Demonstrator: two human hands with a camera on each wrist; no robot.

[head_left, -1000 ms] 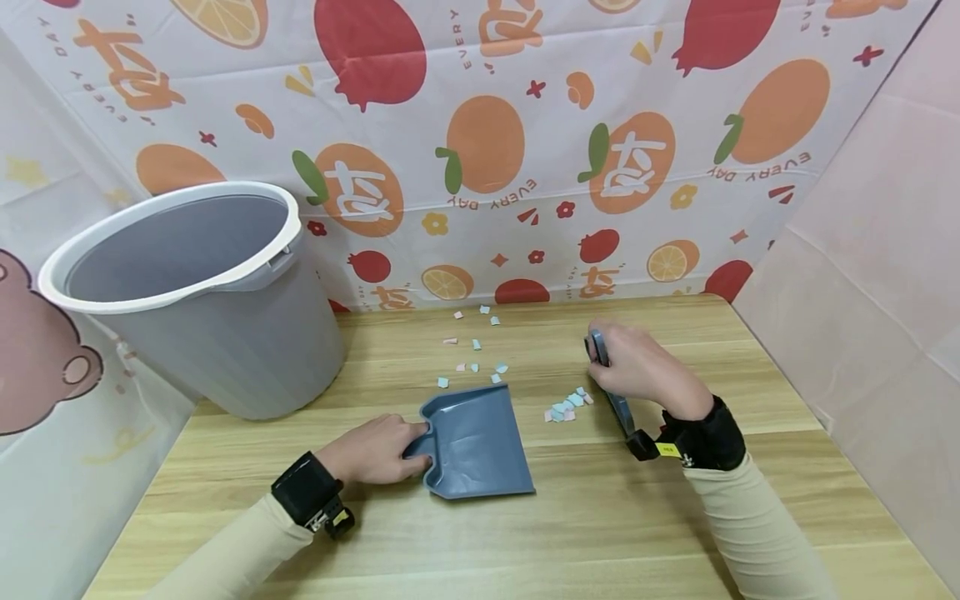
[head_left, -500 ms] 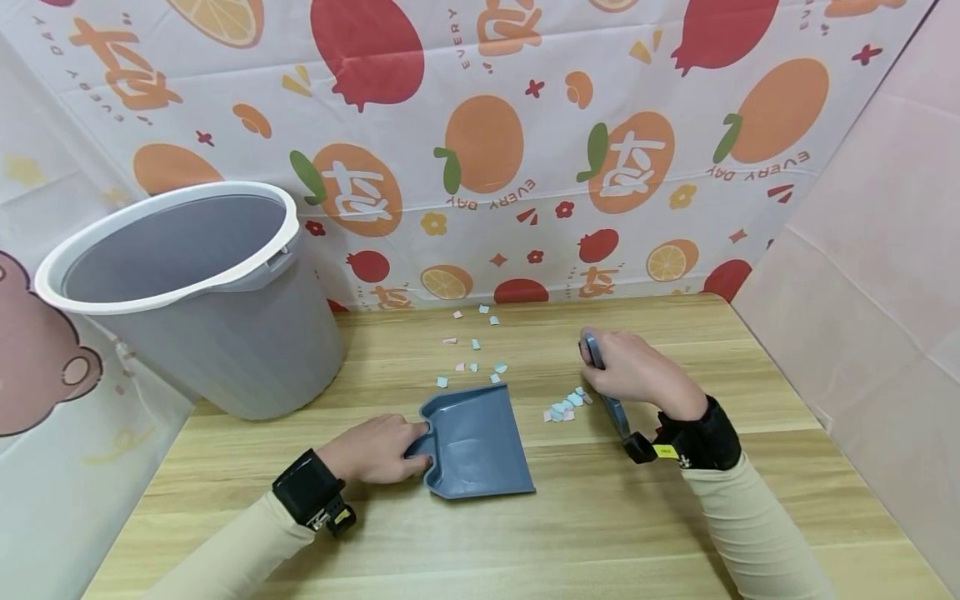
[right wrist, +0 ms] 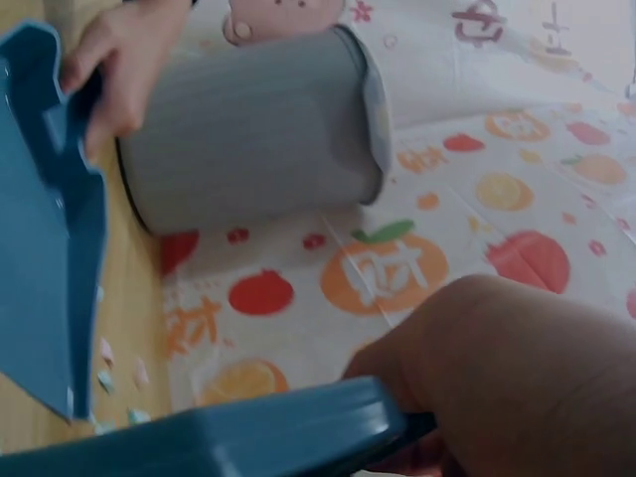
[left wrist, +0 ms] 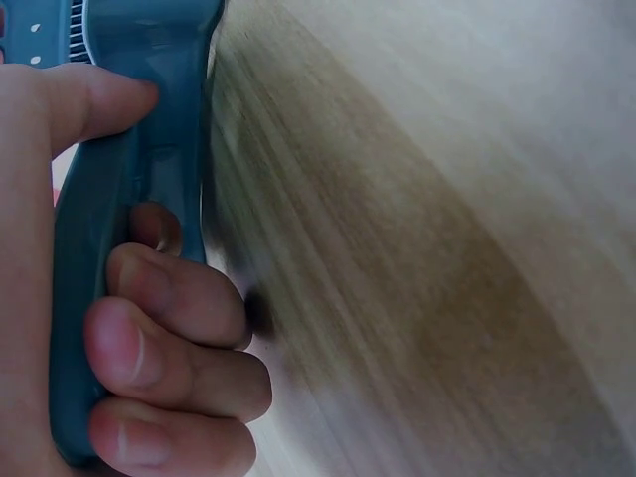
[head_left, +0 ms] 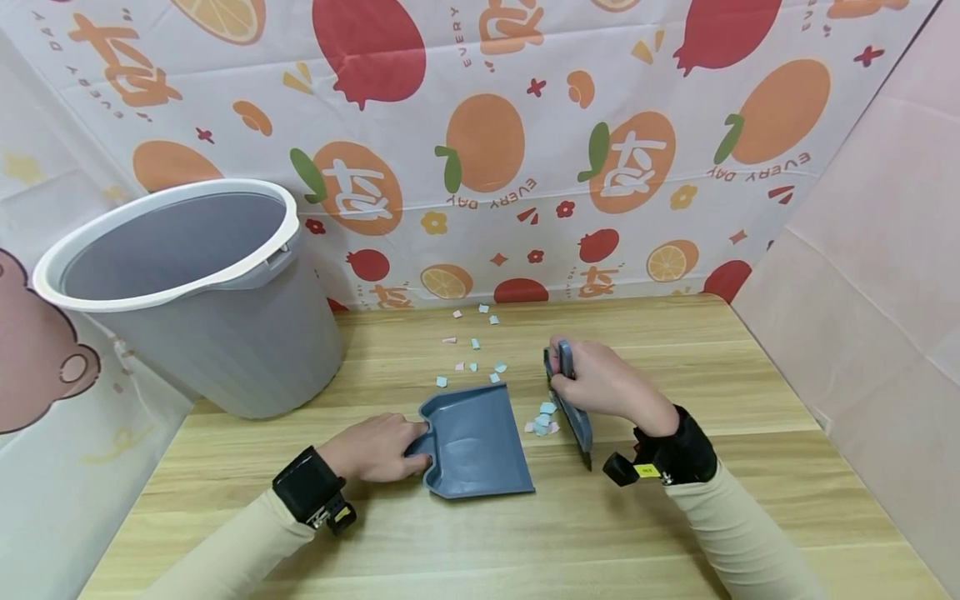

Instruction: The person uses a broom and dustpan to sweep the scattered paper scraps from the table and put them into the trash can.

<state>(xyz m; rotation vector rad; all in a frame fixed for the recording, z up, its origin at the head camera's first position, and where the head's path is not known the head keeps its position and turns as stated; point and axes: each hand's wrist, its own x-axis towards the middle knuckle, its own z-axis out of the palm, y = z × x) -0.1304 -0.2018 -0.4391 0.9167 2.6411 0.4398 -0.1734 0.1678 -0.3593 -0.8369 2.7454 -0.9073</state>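
Observation:
A blue-grey dustpan (head_left: 480, 446) lies on the wooden table, its wide lip facing right. My left hand (head_left: 373, 448) grips its short handle; in the left wrist view, curled fingers (left wrist: 179, 348) wrap the handle from below. My right hand (head_left: 606, 382) holds a matching hand brush (head_left: 577, 421) on edge, fingers round its grip. Between brush and dustpan lip sits a small pile of pale blue and pink paper scraps (head_left: 543, 421), partly hidden by the brush. The brush body (right wrist: 278, 427) crosses the bottom of the right wrist view, its bristles hidden there.
More loose paper scraps (head_left: 474, 367) are scattered behind the dustpan, towards the back edge. A large grey bin (head_left: 247, 350) with a white rim stands at the back left. Fruit-printed cloth (head_left: 480, 242) hangs along the back of the table (head_left: 465, 550).
My right hand has moved the brush left, towards the dustpan, and the paper pile has shifted left with it, closer to the lip. The left hand and dustpan have stayed put.

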